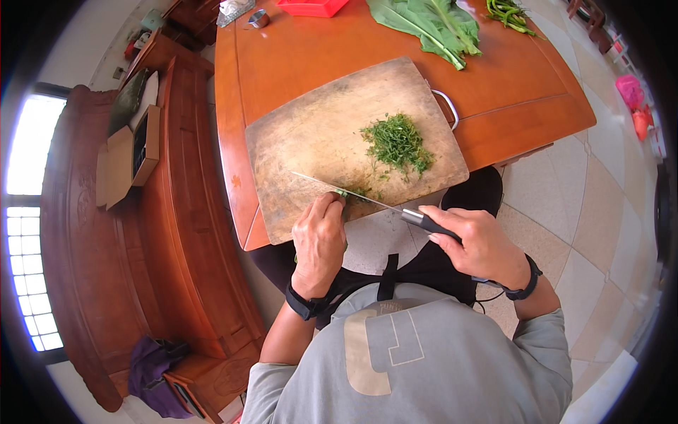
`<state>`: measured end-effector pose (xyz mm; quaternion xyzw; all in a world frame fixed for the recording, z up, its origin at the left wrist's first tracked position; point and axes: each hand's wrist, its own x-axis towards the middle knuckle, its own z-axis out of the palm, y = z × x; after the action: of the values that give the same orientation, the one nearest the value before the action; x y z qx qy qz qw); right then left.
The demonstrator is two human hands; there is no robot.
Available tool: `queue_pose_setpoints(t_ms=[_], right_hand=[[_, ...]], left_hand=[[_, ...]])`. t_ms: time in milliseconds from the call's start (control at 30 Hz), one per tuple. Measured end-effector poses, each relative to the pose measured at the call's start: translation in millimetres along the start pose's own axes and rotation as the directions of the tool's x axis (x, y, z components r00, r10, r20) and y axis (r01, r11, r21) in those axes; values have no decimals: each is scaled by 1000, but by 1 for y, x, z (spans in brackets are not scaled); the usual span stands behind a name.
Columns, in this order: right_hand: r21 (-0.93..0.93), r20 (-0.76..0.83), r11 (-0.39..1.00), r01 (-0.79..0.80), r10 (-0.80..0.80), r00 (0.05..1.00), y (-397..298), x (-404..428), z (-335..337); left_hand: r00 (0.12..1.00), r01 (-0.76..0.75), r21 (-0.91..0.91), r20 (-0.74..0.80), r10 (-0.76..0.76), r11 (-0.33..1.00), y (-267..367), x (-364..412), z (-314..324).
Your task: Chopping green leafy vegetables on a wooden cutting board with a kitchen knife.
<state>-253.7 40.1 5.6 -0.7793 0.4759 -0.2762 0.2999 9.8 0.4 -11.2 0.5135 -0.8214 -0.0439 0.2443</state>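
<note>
My right hand (pixel 469 238) grips the dark handle of a kitchen knife (pixel 365 197), its blade slanting up and left over the near edge of a worn wooden cutting board (pixel 312 132). Against the blade, my left hand (pixel 320 233) holds a bunch of green leaves (pixel 341 193), mostly hidden under the fingers. Small cut bits lie just beyond the blade. A heap of finely shredded greens (pixel 398 144) sits on the right half of the board.
Large green leaves (pixel 431 29) and green chili peppers (pixel 509 16) lie at the table's far side. A red plastic tray (pixel 312 6) and a small metal cup (pixel 259 19) stand far left. The board's metal handle (pixel 449 108) sticks out right. A wooden bench (pixel 185 212) holds an opened cardboard box (pixel 130 159).
</note>
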Motion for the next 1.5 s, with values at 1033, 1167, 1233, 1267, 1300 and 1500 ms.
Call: queue_pose_setpoints(t_ms=[1033, 1167, 1233, 1267, 1300, 1500], right_hand=[[-113, 108, 994, 1, 11, 994, -16, -16, -26], [-119, 111, 993, -2, 16, 994, -16, -15, -24], [-139, 115, 990, 5, 11, 993, -17, -14, -24], [-139, 115, 990, 5, 11, 993, -17, -14, -23], [-137, 115, 991, -1, 17, 993, -17, -13, -23], [-133, 114, 991, 1, 14, 993, -15, -11, -18]], left_hand=[[999, 33, 17, 19, -33, 999, 3, 1, -2], [1000, 21, 10, 1, -21, 1000, 4, 2, -3], [1000, 24, 10, 2, -24, 1000, 3, 1, -2], [1000, 26, 11, 2, -26, 1000, 3, 0, -2], [1000, 25, 10, 3, -25, 1000, 3, 1, -2], [1000, 26, 12, 8, -26, 1000, 3, 1, -2]])
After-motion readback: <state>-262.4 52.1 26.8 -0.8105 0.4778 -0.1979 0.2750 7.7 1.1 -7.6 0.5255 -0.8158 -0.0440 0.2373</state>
